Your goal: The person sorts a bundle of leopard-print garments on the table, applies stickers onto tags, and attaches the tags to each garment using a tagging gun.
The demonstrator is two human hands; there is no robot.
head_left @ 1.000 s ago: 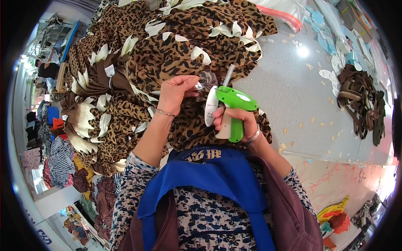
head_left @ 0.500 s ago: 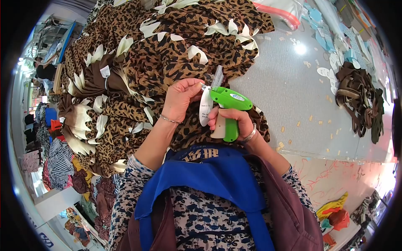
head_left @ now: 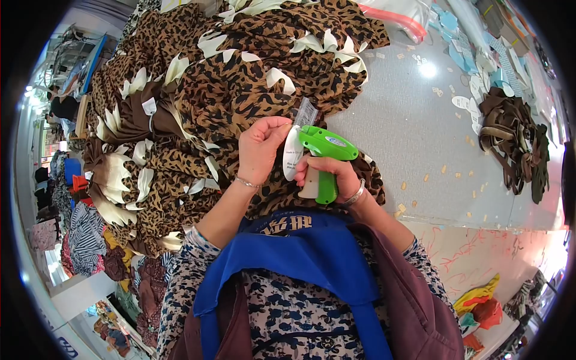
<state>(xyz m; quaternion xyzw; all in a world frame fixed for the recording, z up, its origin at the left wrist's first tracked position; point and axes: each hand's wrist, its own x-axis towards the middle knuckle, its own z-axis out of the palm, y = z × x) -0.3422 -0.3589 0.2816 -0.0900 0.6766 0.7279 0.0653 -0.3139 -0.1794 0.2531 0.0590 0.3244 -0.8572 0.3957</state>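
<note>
My right hand is wrapped round the handle of a green tagging gun, whose trigger is cream coloured. A strip of clear plastic fasteners sticks up from the gun's top. At its nose hangs a long white hang tag with small printed text. My left hand pinches the upper end of that tag beside the nose; whether cloth is also between the fingertips is hidden. Leopard-print garments with cream-white edges lie heaped under and beyond both hands.
On the grey table small paper scraps are scattered. A pile of dark brown straps lies at the right, near loose white and blue tags. A clear plastic bag with a red edge lies at the back. More clothes are heaped at the left.
The fastener strip tilts differently, and the left fingertips have closed in nearer the gun's nose. Gun and tag have shifted slightly left. The garments stay in place.
</note>
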